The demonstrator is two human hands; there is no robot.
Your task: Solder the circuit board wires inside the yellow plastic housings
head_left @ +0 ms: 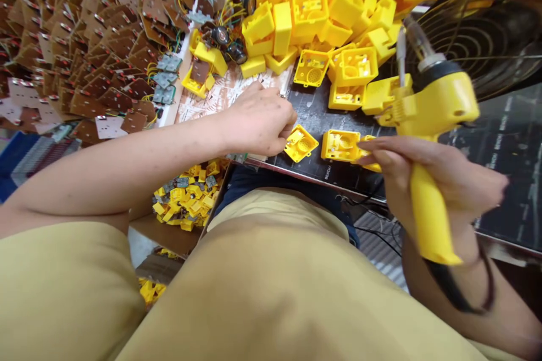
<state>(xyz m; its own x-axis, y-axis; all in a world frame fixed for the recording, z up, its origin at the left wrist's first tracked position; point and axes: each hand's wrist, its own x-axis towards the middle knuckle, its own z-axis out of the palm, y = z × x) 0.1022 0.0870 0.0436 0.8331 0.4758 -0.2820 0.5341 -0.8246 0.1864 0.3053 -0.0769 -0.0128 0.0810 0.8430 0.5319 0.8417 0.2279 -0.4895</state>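
Note:
My left hand (266, 115) is closed, its thumb and forefinger at the left corner of an open yellow plastic case (302, 144). Part of its grip is hidden from above. My right hand (449, 172) wraps the handle of a yellow pistol-shaped soldering gun (434, 104), with two prongs pointing away from me and a dark cord end below. The thumb and a finger of that hand reach to a small yellow part, partly covered, beside a second open yellow case (341, 145). Small metal contacts and a round grille show inside the cases.
Yellow cases (311, 11) are heaped at the back. Brown circuit boards (97, 39) pile up at the left, and wired speakers (220, 36) lie between the heaps. A caged fan (486, 34) stands at the right. Below the bench, a cardboard box (165, 237) holds yellow parts.

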